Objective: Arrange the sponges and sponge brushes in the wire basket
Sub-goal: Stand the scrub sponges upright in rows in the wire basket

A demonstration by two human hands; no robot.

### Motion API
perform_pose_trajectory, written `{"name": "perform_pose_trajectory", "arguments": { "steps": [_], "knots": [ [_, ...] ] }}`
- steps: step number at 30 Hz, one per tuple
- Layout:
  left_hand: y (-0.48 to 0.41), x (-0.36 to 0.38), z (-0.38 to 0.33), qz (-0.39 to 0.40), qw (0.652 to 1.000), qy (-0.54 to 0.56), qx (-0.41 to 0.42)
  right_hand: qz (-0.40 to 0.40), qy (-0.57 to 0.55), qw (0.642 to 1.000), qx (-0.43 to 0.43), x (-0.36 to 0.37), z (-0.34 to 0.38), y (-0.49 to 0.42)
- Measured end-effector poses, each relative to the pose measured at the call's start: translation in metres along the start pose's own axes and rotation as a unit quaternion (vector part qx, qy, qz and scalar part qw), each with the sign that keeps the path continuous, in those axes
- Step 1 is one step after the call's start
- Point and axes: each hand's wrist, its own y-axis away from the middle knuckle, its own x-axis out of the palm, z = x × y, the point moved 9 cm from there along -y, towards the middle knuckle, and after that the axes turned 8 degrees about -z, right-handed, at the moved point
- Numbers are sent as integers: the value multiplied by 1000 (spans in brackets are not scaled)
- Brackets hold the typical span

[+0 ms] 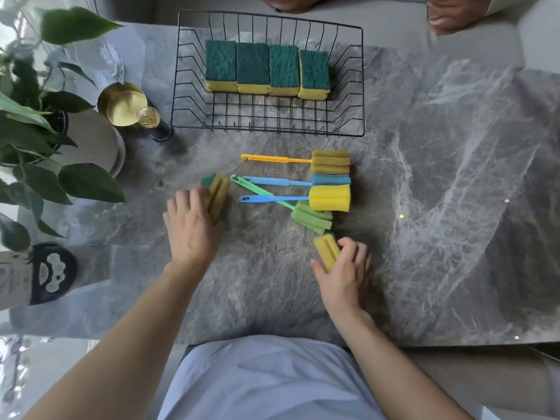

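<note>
A black wire basket (194,95) stands at the back of the grey marble table, with several green-topped yellow sponges (253,69) in a row inside it. Between the basket and my hands lie several sponge brushes: an orange-handled one (330,161), a blue one (331,179), a yellow-headed one with a blue handle (330,197) and a green one (312,218). My left hand (192,228) grips a yellow and green sponge (218,192) standing on its edge. My right hand (345,277) holds another yellow sponge (325,248) just below the green brush head.
A leafy potted plant (60,122) fills the left side. A brass cup (122,104) and a small dark stand (157,125) sit left of the basket. A black and white object (45,274) lies at the table's left edge. Another person's hands (451,13) show at the far edge.
</note>
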Motion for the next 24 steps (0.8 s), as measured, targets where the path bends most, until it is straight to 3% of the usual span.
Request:
{"name": "perform_pose_trajectory", "arguments": {
  "steps": [4, 7, 11, 16, 24],
  "knots": [
    [33, 17, -9, 88, 994, -35, 52, 57, -50, 996, -41, 14, 6, 14],
    [42, 13, -12, 80, 995, 20, 63, 52, -123, 989, -59, 10, 7, 15],
    [24, -4, 10, 3, 991, 125, -49, 52, -83, 994, -44, 7, -6, 4],
    [5, 25, 30, 136, 967, 154, -150, 150, -87, 985, -4, 31, -12, 1],
    [15, 22, 38, 136, 913, 265, -280, 164, -159, 973, 17, 33, 11, 5]
  ]
}}
